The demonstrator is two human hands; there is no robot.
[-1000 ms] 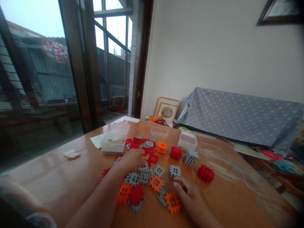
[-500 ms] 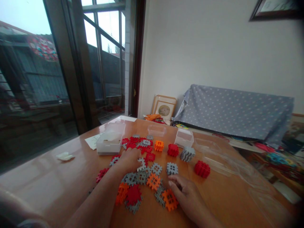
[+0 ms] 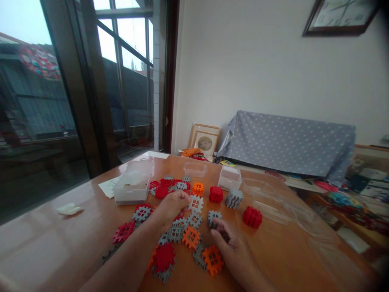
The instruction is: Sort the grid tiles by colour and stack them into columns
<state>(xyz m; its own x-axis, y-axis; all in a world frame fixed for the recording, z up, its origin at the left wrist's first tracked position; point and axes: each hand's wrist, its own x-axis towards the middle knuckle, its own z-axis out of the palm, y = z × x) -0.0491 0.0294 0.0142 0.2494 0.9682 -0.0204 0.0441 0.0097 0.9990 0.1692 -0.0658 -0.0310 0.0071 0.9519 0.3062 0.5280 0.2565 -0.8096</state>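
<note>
Pinched in the fingers of my left hand (image 3: 173, 206) is a light grey square interlocking tile (image 3: 196, 204) with a four-hole window, raised above the pile. My right hand (image 3: 235, 247) has its thumb and fingers loosely bent and apart at the near side of a short grey tile stack (image 3: 213, 217); its fingertips overlap the stack, and I cannot tell whether they touch it. Between my hands lie loose tiles, among them an orange window tile (image 3: 191, 237), a second orange one (image 3: 212, 259), and a solid red tile (image 3: 164, 257). My left forearm hides part of the pile.
Behind stand an orange stack (image 3: 198, 188), red stacks (image 3: 216, 194) (image 3: 252, 217) and a taller grey stack (image 3: 234, 198). A white box (image 3: 132, 194), a clear box (image 3: 230, 178) and transparent lids (image 3: 270, 209) lie around on the wooden table. A crumpled tissue (image 3: 69, 209) is at left.
My left hand has lifted the light grey tile from the pile and brought it right, towards the short grey stack. My right hand's fingers have moved closer to that stack. The view has shifted slightly.
</note>
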